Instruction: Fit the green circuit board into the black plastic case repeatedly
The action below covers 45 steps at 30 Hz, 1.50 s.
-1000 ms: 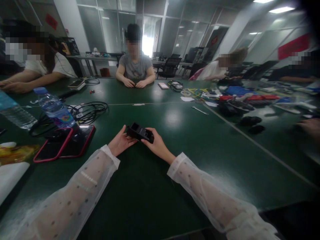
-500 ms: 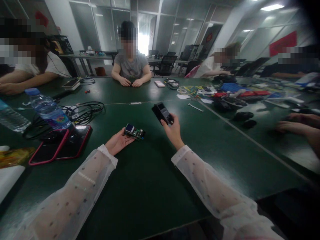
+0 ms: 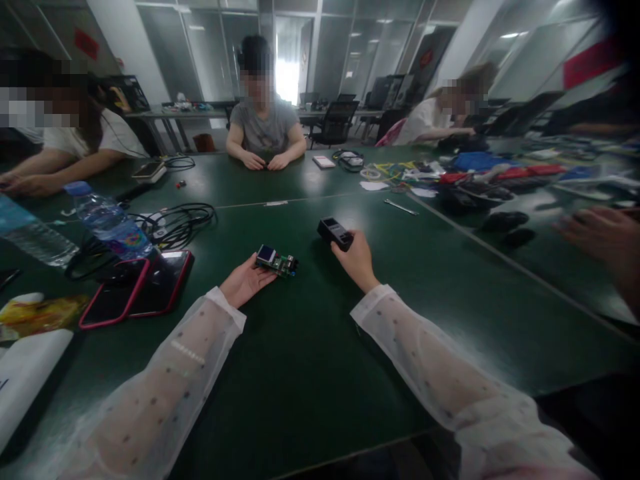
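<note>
A small green circuit board (image 3: pixel 284 265) with a little screen at its left end rests on the fingers of my left hand (image 3: pixel 244 283). The thumb of that hand lies along the screen's edge, and the palm is turned up. My right hand (image 3: pixel 359 257) grips a black box-shaped case (image 3: pixel 334 231) by its near right end. Grey-white markings show on the case's upper face; its underside is hidden. The board and the case are apart, with green table between them.
Two red-edged phones (image 3: pixel 115 293), a plastic bottle (image 3: pixel 113 223) and black cables (image 3: pixel 187 223) lie at left. A wrench (image 3: pixel 401 207) lies beyond my right hand. Tangled wires and bags (image 3: pixel 480 167) cover the far right table (image 3: pixel 300 373). Other people sit around it.
My right hand has turned the black case, so its broad dark side no longer faces me and it sits flatter. The left hand still holds the board. The whole view has shifted slightly.
</note>
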Each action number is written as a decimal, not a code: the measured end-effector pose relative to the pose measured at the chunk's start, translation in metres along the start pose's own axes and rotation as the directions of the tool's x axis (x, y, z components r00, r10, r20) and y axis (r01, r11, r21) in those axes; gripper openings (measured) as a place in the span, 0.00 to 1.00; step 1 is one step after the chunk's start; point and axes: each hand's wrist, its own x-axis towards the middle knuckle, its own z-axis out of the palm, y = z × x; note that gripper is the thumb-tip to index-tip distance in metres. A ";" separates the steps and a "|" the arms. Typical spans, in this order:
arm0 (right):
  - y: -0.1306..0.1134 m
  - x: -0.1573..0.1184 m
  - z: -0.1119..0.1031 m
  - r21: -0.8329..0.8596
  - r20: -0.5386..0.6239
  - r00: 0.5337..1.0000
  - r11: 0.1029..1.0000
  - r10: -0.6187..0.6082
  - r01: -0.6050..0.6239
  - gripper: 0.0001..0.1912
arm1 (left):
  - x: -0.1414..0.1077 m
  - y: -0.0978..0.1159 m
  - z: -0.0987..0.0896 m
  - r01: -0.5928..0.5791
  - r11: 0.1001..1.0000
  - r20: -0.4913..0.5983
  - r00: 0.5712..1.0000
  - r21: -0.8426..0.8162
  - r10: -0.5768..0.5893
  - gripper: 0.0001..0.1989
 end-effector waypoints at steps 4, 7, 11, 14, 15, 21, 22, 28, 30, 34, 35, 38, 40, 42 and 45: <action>-0.001 -0.003 0.004 -0.117 0.042 0.999 0.993 -0.014 0.019 0.24 | 0.002 0.000 -0.001 0.009 1.000 -0.015 1.000 -0.005 -0.009 0.20; -0.002 -0.005 0.005 -0.144 0.054 0.999 0.990 -0.001 0.009 0.23 | 0.005 -0.001 -0.004 0.006 1.000 -0.005 1.000 -0.008 -0.006 0.20; -0.004 -0.006 0.004 -0.150 0.018 1.000 0.989 -0.005 0.007 0.29 | 0.005 -0.001 -0.005 0.011 1.000 -0.012 1.000 -0.004 -0.011 0.20; -0.013 -0.006 -0.001 -0.135 -0.078 0.996 0.990 -0.039 0.028 0.36 | 0.004 -0.001 -0.003 0.017 1.000 -0.019 1.000 -0.002 -0.017 0.20; -0.018 -0.007 -0.003 -0.118 -0.108 0.992 0.992 -0.064 0.051 0.37 | 0.003 0.000 -0.002 0.018 1.000 -0.020 1.000 0.000 -0.018 0.21; -0.062 -0.030 -0.005 0.163 0.055 0.945 0.936 -0.324 0.311 0.34 | 0.003 -0.001 -0.002 0.018 1.000 -0.025 1.000 0.017 -0.018 0.21; -0.069 -0.036 -0.003 0.218 0.117 0.925 0.918 -0.362 0.332 0.34 | 0.004 -0.001 -0.002 0.016 1.000 -0.024 1.000 0.019 -0.016 0.21; -0.087 -0.056 0.012 0.351 0.355 0.793 0.857 -0.495 0.377 0.34 | 0.011 -0.004 -0.008 0.008 1.000 -0.001 1.000 -0.009 -0.008 0.21; -0.085 -0.056 0.014 0.348 0.370 0.787 0.859 -0.494 0.376 0.28 | 0.011 -0.005 -0.008 0.005 1.000 0.001 1.000 -0.004 -0.005 0.20; -0.080 -0.053 0.017 0.366 0.356 0.800 0.860 -0.483 0.356 0.23 | 0.008 -0.007 -0.004 -0.080 0.996 -0.057 0.995 0.046 0.082 0.13; -0.079 -0.053 0.017 0.373 0.349 0.802 0.857 -0.484 0.355 0.23 | 0.008 -0.007 -0.003 -0.113 0.992 -0.076 0.990 0.064 0.118 0.12; -0.078 -0.053 0.017 0.397 0.339 0.802 0.848 -0.492 0.352 0.24 | 0.010 -0.010 -0.005 -0.202 0.971 -0.110 0.970 0.125 0.216 0.08; -0.079 -0.053 0.016 0.405 0.345 0.799 0.846 -0.493 0.348 0.24 | 0.014 -0.012 -0.010 -0.259 0.949 -0.128 0.950 0.181 0.284 0.09; -0.080 -0.054 0.015 0.402 0.355 0.797 0.850 -0.488 0.341 0.24 | 0.018 -0.012 -0.017 -0.340 0.897 -0.123 0.914 0.283 0.385 0.10; -0.081 -0.054 0.014 0.382 0.368 0.797 0.859 -0.479 0.339 0.23 | 0.019 -0.008 -0.026 -0.397 0.811 -0.091 0.875 0.430 0.476 0.12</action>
